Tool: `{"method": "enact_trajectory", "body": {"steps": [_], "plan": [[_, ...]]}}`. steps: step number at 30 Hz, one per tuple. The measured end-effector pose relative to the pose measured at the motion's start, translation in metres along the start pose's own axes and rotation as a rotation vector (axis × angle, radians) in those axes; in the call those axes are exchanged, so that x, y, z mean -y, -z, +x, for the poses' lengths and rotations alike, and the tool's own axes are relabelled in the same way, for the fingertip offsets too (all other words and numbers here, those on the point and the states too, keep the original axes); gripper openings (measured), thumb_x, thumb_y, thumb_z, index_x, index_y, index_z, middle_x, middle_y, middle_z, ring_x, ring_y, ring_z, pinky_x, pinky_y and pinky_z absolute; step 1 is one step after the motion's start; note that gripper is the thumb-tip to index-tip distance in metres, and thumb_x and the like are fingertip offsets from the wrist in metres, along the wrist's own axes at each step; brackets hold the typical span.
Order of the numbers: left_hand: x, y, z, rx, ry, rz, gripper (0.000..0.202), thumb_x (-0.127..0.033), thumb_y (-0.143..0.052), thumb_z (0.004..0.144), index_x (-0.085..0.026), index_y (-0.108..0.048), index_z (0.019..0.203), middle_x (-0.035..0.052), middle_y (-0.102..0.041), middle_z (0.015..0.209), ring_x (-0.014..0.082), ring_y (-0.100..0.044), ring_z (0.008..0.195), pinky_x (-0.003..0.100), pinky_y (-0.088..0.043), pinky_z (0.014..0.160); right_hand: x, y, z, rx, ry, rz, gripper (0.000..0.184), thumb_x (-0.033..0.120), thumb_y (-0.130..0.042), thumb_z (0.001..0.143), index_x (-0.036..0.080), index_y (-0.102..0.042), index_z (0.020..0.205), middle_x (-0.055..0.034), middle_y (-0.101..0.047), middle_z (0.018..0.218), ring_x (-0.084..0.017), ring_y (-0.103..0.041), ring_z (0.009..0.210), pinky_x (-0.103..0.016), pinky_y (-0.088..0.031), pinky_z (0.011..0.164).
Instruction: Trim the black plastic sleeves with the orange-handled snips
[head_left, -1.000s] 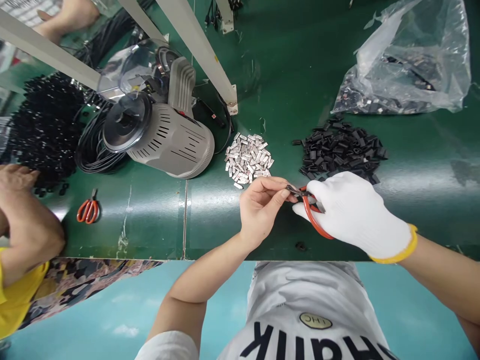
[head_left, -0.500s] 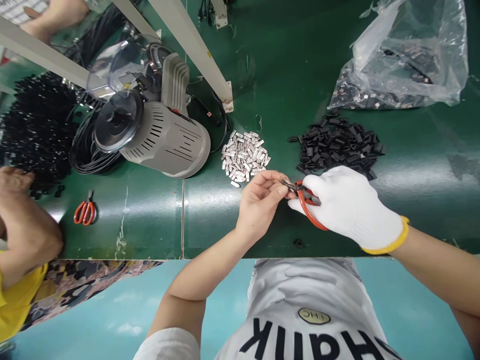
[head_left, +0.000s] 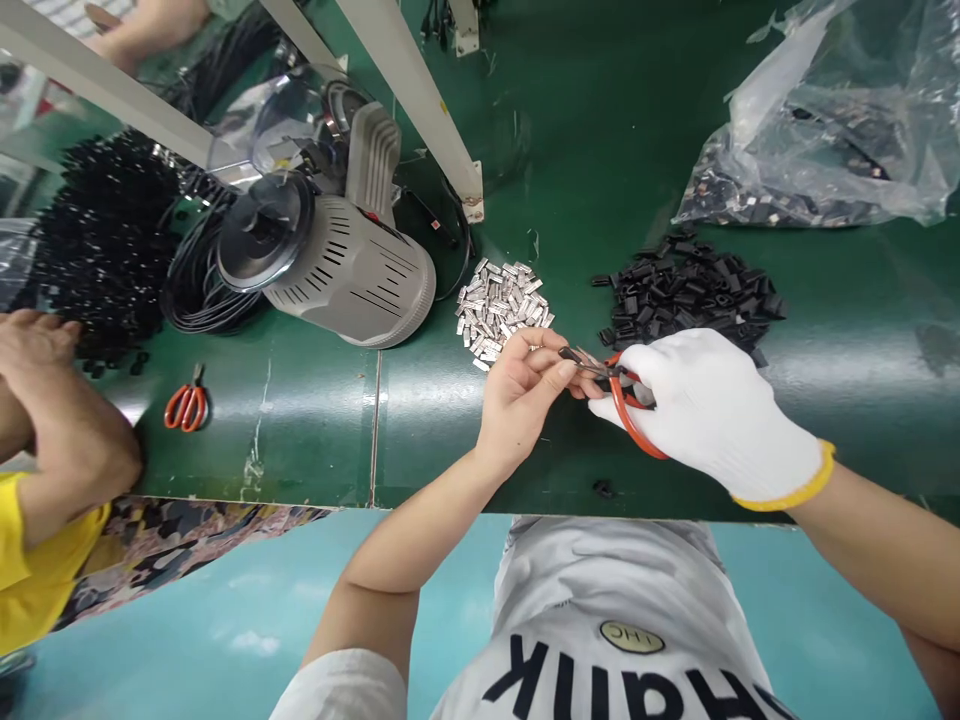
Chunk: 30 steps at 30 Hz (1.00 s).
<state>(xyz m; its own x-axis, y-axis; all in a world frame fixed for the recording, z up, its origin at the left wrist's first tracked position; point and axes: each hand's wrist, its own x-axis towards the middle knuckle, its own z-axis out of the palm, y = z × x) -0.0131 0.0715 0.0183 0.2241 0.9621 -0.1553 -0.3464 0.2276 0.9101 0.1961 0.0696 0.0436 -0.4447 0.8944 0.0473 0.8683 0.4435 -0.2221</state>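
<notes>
My left hand (head_left: 525, 395), bare, pinches a small black plastic piece (head_left: 568, 354) between thumb and fingertips. A white glove with a yellow cuff covers my right hand (head_left: 712, 415), which is closed around red-handled scissors (head_left: 631, 425). The scissors' tips point left and meet the black piece at my left fingertips; fingers partly hide the contact. Just beyond my left hand lies a pile of small silver metal connector shells (head_left: 501, 305). A heap of black plastic sleeves (head_left: 694, 290) lies behind my gloved hand.
A grey machine (head_left: 352, 270) stands left of the silver pile, beside a white post (head_left: 427, 110). At the back right sits a clear plastic bag (head_left: 810, 150) of small parts. Another pair of red-handled scissors (head_left: 186, 405) lies near a co-worker's arm (head_left: 75, 430). One black bit (head_left: 603, 488) rests near the table's front edge.
The view has shifted slightly, so the scene sits a little further right. The scissors' tips now stand slightly apart from my left thumb, with the black piece showing more clearly.
</notes>
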Motion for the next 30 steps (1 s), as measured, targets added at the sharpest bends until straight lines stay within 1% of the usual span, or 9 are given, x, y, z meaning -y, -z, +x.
{"method": "enact_trajectory", "body": {"steps": [3, 7, 11, 14, 19, 23, 27, 30], "plan": [[0.000, 0.002, 0.001, -0.006, -0.001, 0.022, 0.033, -0.035, -0.083, 0.088, -0.021, -0.058, 0.105, 0.0022, -0.080, 0.089, 0.0172, -0.078, 0.076, 0.028, -0.057, 0.072, 0.001, 0.002, 0.001, 0.021, -0.011, -0.006, 0.049, 0.063, -0.047, 0.099, 0.020, -0.060, 0.079, -0.0064, -0.057, 0.067, -0.019, -0.047, 0.068, -0.032, -0.025, 0.071], [0.000, 0.001, 0.000, -0.004, -0.017, 0.045, 0.023, -0.030, -0.085, 0.087, -0.018, -0.067, 0.096, 0.0053, -0.081, 0.092, 0.0163, -0.078, 0.076, 0.026, -0.056, 0.070, 0.002, 0.002, 0.000, 0.035, -0.009, -0.013, 0.049, 0.066, -0.048, 0.098, 0.021, -0.061, 0.083, -0.0060, -0.058, 0.070, -0.020, -0.049, 0.070, -0.033, -0.028, 0.074], [0.002, 0.000, -0.002, -0.061, -0.021, 0.079, 0.021, -0.031, -0.088, 0.083, -0.018, -0.075, 0.094, 0.0060, -0.081, 0.095, 0.0158, -0.078, 0.075, 0.027, -0.058, 0.071, 0.002, -0.001, -0.001, 0.037, -0.007, -0.034, 0.051, 0.068, -0.046, 0.098, 0.021, -0.061, 0.086, -0.0059, -0.059, 0.072, -0.022, -0.053, 0.075, -0.035, -0.029, 0.076], [0.004, -0.001, -0.003, -0.072, -0.031, 0.071, 0.018, -0.032, -0.086, 0.085, -0.018, -0.079, 0.094, 0.0056, -0.081, 0.091, 0.0165, -0.078, 0.076, 0.029, -0.060, 0.073, 0.001, -0.002, 0.000, 0.049, -0.018, -0.045, 0.052, 0.068, -0.043, 0.099, 0.021, -0.060, 0.086, -0.0062, -0.060, 0.073, -0.024, -0.054, 0.076, -0.036, -0.029, 0.077], [0.004, -0.003, -0.004, -0.086, -0.061, 0.088, 0.018, -0.034, -0.083, 0.088, -0.018, -0.080, 0.095, 0.0061, -0.081, 0.086, 0.0169, -0.077, 0.075, 0.029, -0.060, 0.074, 0.001, -0.001, 0.001, 0.055, 0.015, -0.068, 0.045, 0.061, -0.043, 0.101, 0.021, -0.057, 0.085, -0.0056, -0.059, 0.073, -0.024, -0.054, 0.074, -0.037, -0.029, 0.078], [0.006, -0.005, -0.005, -0.081, -0.080, 0.097, 0.019, -0.034, -0.083, 0.088, -0.016, -0.078, 0.093, 0.0055, -0.080, 0.084, 0.0165, -0.077, 0.073, 0.028, -0.060, 0.072, 0.000, -0.002, -0.003, 0.042, 0.045, -0.141, 0.041, 0.054, -0.042, 0.102, 0.022, -0.053, 0.080, -0.0042, -0.052, 0.066, -0.023, -0.051, 0.069, -0.036, -0.026, 0.075], [0.009, -0.004, -0.006, -0.057, -0.063, 0.077, 0.016, -0.031, -0.081, 0.090, -0.016, -0.078, 0.095, 0.0051, -0.080, 0.083, 0.0159, -0.076, 0.072, 0.028, -0.060, 0.071, 0.000, -0.007, -0.008, -0.020, 0.096, -0.179, 0.034, 0.045, -0.045, 0.101, 0.023, -0.050, 0.077, -0.0030, -0.050, 0.063, -0.022, -0.049, 0.065, -0.035, -0.023, 0.072], [0.010, -0.002, -0.007, -0.041, -0.050, 0.064, 0.014, -0.030, -0.080, 0.092, -0.017, -0.078, 0.096, 0.0047, -0.079, 0.081, 0.0156, -0.076, 0.072, 0.028, -0.059, 0.073, 0.001, -0.011, -0.010, -0.064, 0.095, -0.192, 0.031, 0.041, -0.047, 0.100, 0.023, -0.047, 0.074, -0.0029, -0.049, 0.061, -0.022, -0.048, 0.064, -0.033, -0.019, 0.069]]}}
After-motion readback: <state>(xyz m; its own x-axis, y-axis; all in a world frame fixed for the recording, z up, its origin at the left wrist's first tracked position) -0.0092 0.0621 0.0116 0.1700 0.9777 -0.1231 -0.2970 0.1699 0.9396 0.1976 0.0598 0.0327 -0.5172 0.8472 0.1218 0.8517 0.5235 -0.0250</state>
